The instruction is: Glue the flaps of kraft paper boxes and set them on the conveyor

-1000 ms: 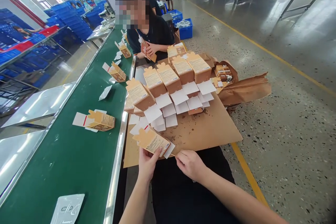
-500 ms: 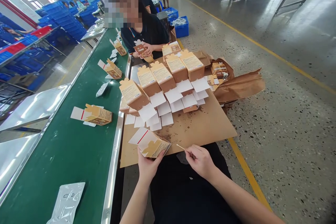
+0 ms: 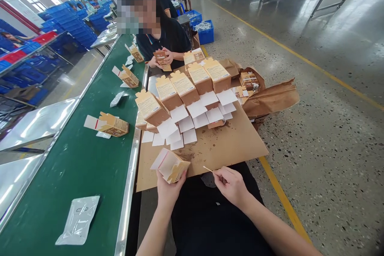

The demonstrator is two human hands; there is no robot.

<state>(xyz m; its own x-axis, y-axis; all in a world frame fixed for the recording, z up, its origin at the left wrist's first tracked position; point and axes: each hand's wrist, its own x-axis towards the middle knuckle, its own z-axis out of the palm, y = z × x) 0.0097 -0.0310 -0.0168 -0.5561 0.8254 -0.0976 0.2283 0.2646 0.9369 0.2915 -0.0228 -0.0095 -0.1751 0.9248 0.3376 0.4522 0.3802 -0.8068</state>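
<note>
My left hand (image 3: 170, 192) is closed around a small tan carton (image 3: 177, 168), held tilted above the near edge of the cardboard sheet (image 3: 222, 144). The carton's white flap with a red strip stands open toward the upper left. To the right, my right hand (image 3: 229, 184) pinches a thin cotton swab (image 3: 207, 169) whose pale tip points left, apart from the carton. Stacked cartons (image 3: 183, 88) with white flaps hanging toward me sit on the sheet beyond my hands.
A green conveyor belt (image 3: 69, 160) with a metal edge runs along my left. It bears a silver pouch (image 3: 78, 220) and an open carton (image 3: 115, 124). Across the stack sits a co-worker (image 3: 163, 40) holding a carton. Torn brown paper (image 3: 270, 98) juts out at right.
The carton in my left hand has turned and tilted. On the belt, the near silver pouch has moved away from me, up the picture. My right hand has barely moved.
</note>
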